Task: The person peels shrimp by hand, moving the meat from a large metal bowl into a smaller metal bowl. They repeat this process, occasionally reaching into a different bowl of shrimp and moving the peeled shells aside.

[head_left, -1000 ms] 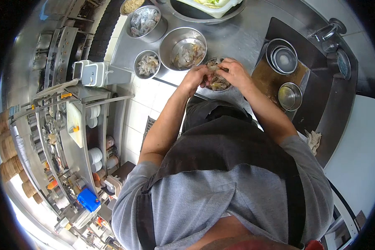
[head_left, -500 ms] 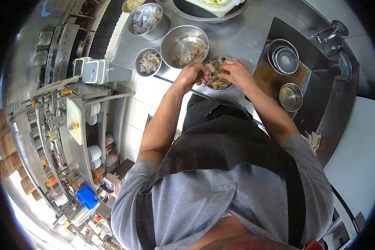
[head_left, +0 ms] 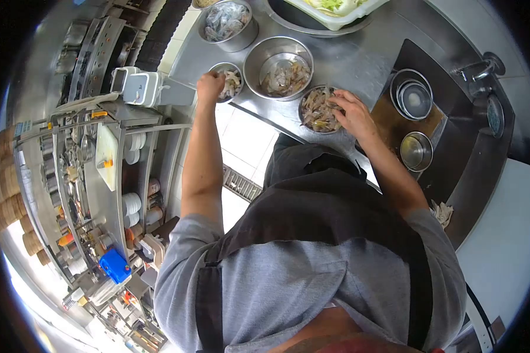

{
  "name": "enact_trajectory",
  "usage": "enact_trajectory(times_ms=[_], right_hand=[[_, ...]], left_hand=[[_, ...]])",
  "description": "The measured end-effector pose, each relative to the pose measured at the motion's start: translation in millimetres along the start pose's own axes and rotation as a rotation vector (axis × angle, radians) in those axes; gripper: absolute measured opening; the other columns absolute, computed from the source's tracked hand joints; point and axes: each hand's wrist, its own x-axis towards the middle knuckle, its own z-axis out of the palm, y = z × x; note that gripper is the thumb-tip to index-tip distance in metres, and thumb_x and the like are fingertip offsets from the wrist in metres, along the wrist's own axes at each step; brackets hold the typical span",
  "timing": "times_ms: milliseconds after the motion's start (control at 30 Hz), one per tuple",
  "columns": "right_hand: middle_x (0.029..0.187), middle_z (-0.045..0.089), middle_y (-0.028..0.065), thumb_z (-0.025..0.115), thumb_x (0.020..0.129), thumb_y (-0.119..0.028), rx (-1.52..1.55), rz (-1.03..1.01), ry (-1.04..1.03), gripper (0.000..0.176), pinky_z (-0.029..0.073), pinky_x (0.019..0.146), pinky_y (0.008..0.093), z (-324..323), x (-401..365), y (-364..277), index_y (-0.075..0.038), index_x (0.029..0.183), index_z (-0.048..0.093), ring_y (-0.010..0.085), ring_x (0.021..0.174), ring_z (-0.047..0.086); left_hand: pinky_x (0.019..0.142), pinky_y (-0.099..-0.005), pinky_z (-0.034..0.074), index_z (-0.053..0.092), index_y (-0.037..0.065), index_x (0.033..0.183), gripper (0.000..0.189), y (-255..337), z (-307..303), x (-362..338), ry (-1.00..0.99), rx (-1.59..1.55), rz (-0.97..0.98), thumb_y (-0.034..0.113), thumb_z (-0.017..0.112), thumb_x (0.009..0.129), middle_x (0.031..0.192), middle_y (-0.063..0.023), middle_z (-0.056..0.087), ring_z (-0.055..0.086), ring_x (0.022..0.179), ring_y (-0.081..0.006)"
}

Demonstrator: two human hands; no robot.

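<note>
Over the left edge of a small metal bowl of pale peeled shrimp (head_left: 232,84) is my left hand (head_left: 209,86), its fingers bent and partly hidden; what they hold, if anything, does not show. My right hand (head_left: 353,115) reaches over the right side of a bowl of unpeeled shrimp (head_left: 317,110), fingers and thumb around something too small to name. Between these two stands a larger metal bowl (head_left: 252,70) with shrimp shells (head_left: 285,79) in it.
A metal pot (head_left: 243,41) with plastic-wrapped contents stands at the back left. Behind is a wide basin (head_left: 312,29) with a white tray (head_left: 334,22) of greens. At right, a sink holds nested bowls (head_left: 415,97), a small pot (head_left: 417,151) and a faucet (head_left: 483,72).
My left hand has moved left, from the unpeeled shrimp to the small bowl of peeled shrimp. My right hand stays at the unpeeled shrimp. The whole view has shifted a little.
</note>
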Motion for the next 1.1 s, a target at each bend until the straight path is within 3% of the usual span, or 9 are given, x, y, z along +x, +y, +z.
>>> enact_trajectory(times_ms=[67,167,200,367,400,500,633,933,1100], right_hand=[[0.118,0.058,0.0145,0.065,0.079,-0.009,0.01,0.039,-0.016,0.026,0.047,0.093,0.0392,-3,-3,-3,-0.005,0.105,0.066,0.0333,0.108,0.057],[0.119,0.058,0.0147,0.063,0.08,-0.008,0.016,0.109,-0.03,0.028,0.046,0.093,0.0392,-9,-5,-1,-0.005,0.108,0.066,0.0336,0.109,0.057],[0.119,0.058,0.0147,0.063,0.081,-0.009,0.018,0.124,-0.03,0.028,0.046,0.093,0.0394,-10,-6,0,-0.005,0.109,0.066,0.0337,0.108,0.057],[0.119,0.058,0.0147,0.062,0.082,-0.009,-0.007,0.111,-0.049,0.027,0.047,0.092,0.0389,-11,0,1,-0.004,0.109,0.065,0.0338,0.108,0.057],[0.118,0.058,0.0145,0.062,0.082,-0.009,-0.006,0.097,-0.05,0.027,0.047,0.092,0.0387,-12,2,-3,-0.004,0.108,0.065,0.0337,0.108,0.057],[0.116,0.059,0.0142,0.062,0.082,-0.009,-0.022,0.085,-0.045,0.026,0.047,0.091,0.0385,-15,6,-13,-0.004,0.107,0.065,0.0336,0.108,0.057],[0.113,0.061,0.0139,0.062,0.083,-0.008,-0.009,0.09,-0.042,0.024,0.049,0.089,0.0385,-23,3,-27,-0.003,0.106,0.065,0.0333,0.104,0.059],[0.101,0.065,0.015,0.063,0.084,-0.012,0.119,0.048,0.038,0.02,0.051,0.079,0.0398,-21,27,-30,-0.002,0.101,0.066,0.0344,0.088,0.064],[0.094,0.067,0.0175,0.064,0.084,-0.015,0.111,-0.009,0.048,0.022,0.051,0.073,0.0391,-16,60,-48,0.0,0.101,0.066,0.0358,0.084,0.065]], left_hand=[[0.075,-0.0422,0.053,0.067,0.0,0.097,0.035,-15,5,11,-0.188,0.651,0.193,0.031,0.063,0.081,0.089,-0.0199,0.069,0.067,0.081,-0.0361],[0.085,-0.0463,0.05,0.068,-0.004,0.093,0.037,42,-18,-8,-0.071,0.43,0.22,0.028,0.059,0.078,0.094,-0.0263,0.066,0.064,0.092,-0.0396],[0.081,-0.0461,0.051,0.069,-0.003,0.088,0.031,46,-5,-3,0.147,0.306,0.408,0.025,0.058,0.079,0.093,-0.0255,0.066,0.065,0.09,-0.0391],[0.073,-0.0455,0.054,0.069,0.0,0.086,0.023,110,76,4,-0.251,0.432,0.586,0.016,0.052,0.082,0.085,-0.0243,0.066,0.066,0.082,-0.0383],[0.079,-0.0442,0.055,0.068,0.0,0.092,0.026,119,90,-4,-0.306,0.458,0.364,0.017,0.051,0.084,0.093,-0.0238,0.067,0.066,0.09,-0.038],[0.091,-0.0442,0.05,0.065,0.003,0.112,0.035,121,127,8,-0.459,0.472,0.294,0.021,0.044,0.091,0.119,-0.0202,0.061,0.061,0.108,-0.0369],[0.094,-0.0433,0.049,0.065,0.003,0.113,0.037,114,143,15,-0.442,0.365,0.152,0.022,0.044,0.091,0.12,-0.0192,0.061,0.061,0.109,-0.0355],[0.075,-0.0378,0.054,0.068,-0.003,0.093,0.034,130,67,-13,-0.534,0.306,0.238,0.026,0.068,0.074,0.089,-0.0181,0.069,0.069,0.082,-0.0312],[0.052,-0.0234,0.041,0.067,0.001,0.083,0.018,156,39,-81,-0.688,-0.622,0.024,0.018,0.069,0.078,0.071,-0.0051,0.064,0.056,0.059,-0.0113]])
